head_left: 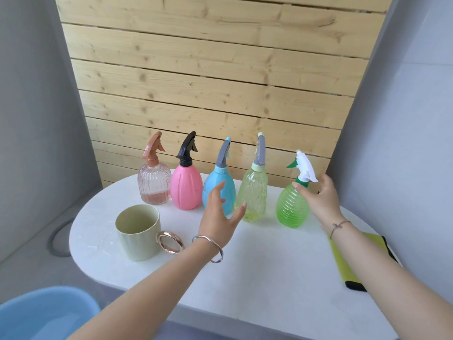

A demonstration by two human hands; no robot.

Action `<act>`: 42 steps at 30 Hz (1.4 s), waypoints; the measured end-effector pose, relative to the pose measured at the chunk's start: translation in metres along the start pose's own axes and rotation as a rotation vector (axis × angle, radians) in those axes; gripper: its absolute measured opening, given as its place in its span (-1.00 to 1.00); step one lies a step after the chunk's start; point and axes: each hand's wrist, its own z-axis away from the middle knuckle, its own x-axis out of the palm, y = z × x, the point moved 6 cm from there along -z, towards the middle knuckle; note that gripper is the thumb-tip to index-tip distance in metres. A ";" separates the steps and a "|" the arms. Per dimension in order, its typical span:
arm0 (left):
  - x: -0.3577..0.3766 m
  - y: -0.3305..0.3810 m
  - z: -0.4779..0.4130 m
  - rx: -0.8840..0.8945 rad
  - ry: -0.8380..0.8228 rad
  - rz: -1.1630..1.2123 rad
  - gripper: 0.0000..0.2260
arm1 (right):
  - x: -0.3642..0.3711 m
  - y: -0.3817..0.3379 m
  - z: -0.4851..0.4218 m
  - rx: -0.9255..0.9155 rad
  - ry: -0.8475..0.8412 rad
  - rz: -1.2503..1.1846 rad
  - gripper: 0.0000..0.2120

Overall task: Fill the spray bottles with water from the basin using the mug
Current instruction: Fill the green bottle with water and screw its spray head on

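Note:
Several spray bottles stand in a row at the back of the white table: a clear pink ribbed one, a solid pink one, a blue one, a pale green one and a bright green ribbed one with a white spray head. A pale green mug with a copper ring handle stands upright at the front left. My left hand hovers open in front of the blue bottle. My right hand is open beside the bright green bottle's neck, fingertips touching it. The blue basin sits at the lower left.
A yellow-green cloth with a black edge lies on the table's right side under my right forearm. A wooden plank wall stands behind the bottles, grey walls at both sides. The basin sits below the table's front left edge.

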 end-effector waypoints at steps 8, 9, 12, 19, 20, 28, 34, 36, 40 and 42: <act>0.019 0.013 0.029 0.020 -0.066 0.023 -0.33 | 0.007 0.005 0.009 -0.051 0.022 -0.092 -0.78; 0.020 0.014 0.031 0.021 -0.080 0.028 -0.31 | 0.006 0.003 0.014 -0.060 0.026 -0.081 -0.76; 0.020 0.025 0.040 0.037 -0.139 0.041 -0.19 | -0.001 -0.011 0.038 -0.081 -0.001 -0.110 -0.71; 0.012 0.046 0.064 0.087 -0.285 0.018 -0.04 | 0.000 -0.070 0.112 -0.115 -0.280 -0.432 -0.82; 0.006 0.048 0.069 0.097 -0.262 0.015 -0.09 | 0.001 -0.076 0.120 -0.107 -0.306 -0.472 -0.79; -0.020 0.046 0.094 -0.065 -0.423 0.396 -0.25 | 0.011 -0.104 0.148 -0.141 -0.510 -0.532 -0.64; -0.043 0.059 0.101 -0.204 -0.731 0.649 -0.26 | 0.018 -0.123 0.160 -0.129 -0.580 -0.659 -0.46; -0.054 0.062 0.091 -0.146 -0.533 0.522 -0.27 | 0.018 -0.130 0.162 -0.165 -0.504 -0.639 -0.43; -0.062 0.073 0.085 -0.063 -0.357 0.323 -0.33 | 0.023 -0.138 0.168 -0.143 -0.494 -0.670 -0.58; -0.053 0.072 0.089 -0.171 -0.506 0.580 -0.42 | 0.025 -0.143 0.172 -0.105 -0.532 -0.709 -0.72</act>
